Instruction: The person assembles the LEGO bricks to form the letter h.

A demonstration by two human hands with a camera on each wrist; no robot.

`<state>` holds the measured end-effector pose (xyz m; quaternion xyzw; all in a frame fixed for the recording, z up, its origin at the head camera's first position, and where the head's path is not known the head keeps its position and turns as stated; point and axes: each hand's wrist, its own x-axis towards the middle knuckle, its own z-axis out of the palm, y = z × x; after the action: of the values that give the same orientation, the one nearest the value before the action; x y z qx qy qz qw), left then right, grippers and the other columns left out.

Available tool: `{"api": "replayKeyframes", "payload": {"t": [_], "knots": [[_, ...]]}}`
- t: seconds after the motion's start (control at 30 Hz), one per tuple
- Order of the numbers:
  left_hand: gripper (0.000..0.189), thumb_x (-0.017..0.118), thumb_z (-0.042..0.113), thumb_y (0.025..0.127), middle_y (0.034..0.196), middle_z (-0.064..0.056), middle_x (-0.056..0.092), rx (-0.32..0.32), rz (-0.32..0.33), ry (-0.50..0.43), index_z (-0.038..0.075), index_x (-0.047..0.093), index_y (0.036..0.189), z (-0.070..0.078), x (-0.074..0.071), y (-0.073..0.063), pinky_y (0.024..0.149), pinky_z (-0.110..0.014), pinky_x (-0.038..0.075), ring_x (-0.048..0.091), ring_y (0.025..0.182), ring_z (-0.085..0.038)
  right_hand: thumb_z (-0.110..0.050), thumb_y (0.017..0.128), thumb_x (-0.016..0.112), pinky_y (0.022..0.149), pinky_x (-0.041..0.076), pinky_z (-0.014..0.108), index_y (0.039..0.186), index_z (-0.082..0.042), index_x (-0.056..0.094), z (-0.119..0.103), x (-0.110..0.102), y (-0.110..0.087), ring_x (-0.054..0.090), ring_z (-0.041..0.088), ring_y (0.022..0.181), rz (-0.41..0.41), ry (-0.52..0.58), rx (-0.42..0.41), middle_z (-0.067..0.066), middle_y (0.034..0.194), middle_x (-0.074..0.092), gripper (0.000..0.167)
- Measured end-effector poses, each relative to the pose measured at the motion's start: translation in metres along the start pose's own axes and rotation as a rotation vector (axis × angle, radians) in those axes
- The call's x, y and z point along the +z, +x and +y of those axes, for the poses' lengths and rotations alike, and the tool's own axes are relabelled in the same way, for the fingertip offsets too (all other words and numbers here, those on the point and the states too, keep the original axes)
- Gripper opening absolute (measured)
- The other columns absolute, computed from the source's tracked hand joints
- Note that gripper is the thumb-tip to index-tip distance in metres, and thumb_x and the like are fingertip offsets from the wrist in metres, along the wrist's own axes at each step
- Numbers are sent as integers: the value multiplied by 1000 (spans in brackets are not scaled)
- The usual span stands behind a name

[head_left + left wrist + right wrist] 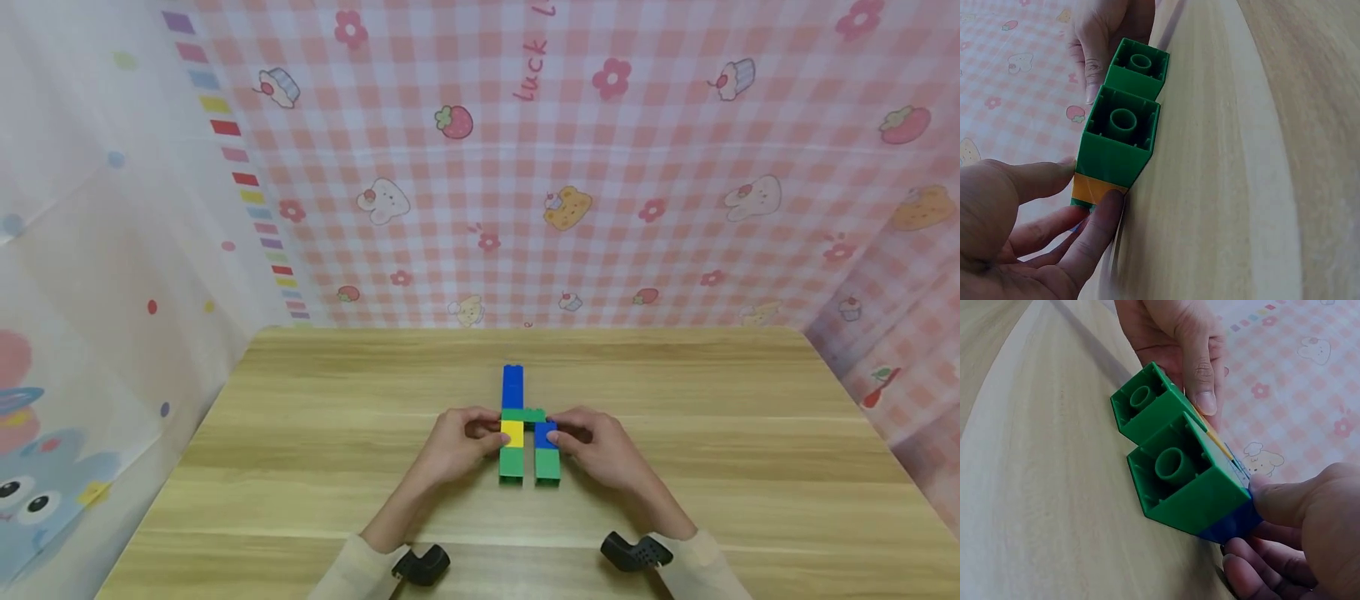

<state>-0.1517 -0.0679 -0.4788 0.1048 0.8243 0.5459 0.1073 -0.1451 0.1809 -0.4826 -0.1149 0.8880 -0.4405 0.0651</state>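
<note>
A figure of joined toy building blocks lies on the table between both hands. It has a tall blue part (513,387) at the far end and a green block (522,415) across the middle. One leg joins a yellow block (512,434) to a green block (1110,147); the other joins a blue block (545,435) to a green block (1200,494). The green leg ends show hollow undersides in both wrist views. My left hand (459,443) pinches the yellow block from the left side. On the other side, my right hand (602,446) pinches the lower blue block between thumb and fingers.
The wood-grain table (330,467) reaches back to a pink checked cloth (480,167) with cartoon prints. A white patterned cloth (135,250) hangs along the left. Black curved devices (423,566) are worn at both wrists, over pale sleeves.
</note>
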Motion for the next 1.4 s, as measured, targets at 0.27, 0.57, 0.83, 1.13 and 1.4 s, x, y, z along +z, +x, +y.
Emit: {"api": "replayKeyframes", "payload": {"t": [0.27,0.57,0.83,1.13,1.4], "knots": [[32,76,13,93,102,-12,76,10,11,26,-2,70,120,1,0,2,73,-22,59,71,88,-16,-24,99,69,86,52,27,125,-14,73,-1,-3,2,59,14,95,-4,-21,-5,-1,113,71,28],[34,77,16,93,100,-11,75,-9,-2,26,-2,69,122,0,3,3,71,-23,59,69,86,-15,-22,100,67,89,52,31,127,-14,73,0,-2,-1,61,14,98,9,-27,6,0,116,72,28],[34,76,18,93,100,-8,74,-29,2,25,2,70,122,-2,-3,-1,72,-24,59,69,83,-14,-24,101,67,92,53,34,127,-14,73,-2,1,0,61,15,101,3,-22,10,0,117,71,28],[31,73,19,96,99,-9,74,-46,11,-31,4,69,122,-5,-10,-5,73,-28,62,71,80,-16,-24,101,66,94,53,36,127,-16,73,-4,4,-2,62,15,104,-2,-27,13,0,119,71,28],[28,68,15,99,103,-12,71,-53,59,-51,0,68,123,-3,-17,-1,71,-33,63,68,83,-21,-25,101,66,86,52,27,130,-17,70,-1,-2,-6,58,15,97,-11,-17,13,-1,117,70,30]]}}
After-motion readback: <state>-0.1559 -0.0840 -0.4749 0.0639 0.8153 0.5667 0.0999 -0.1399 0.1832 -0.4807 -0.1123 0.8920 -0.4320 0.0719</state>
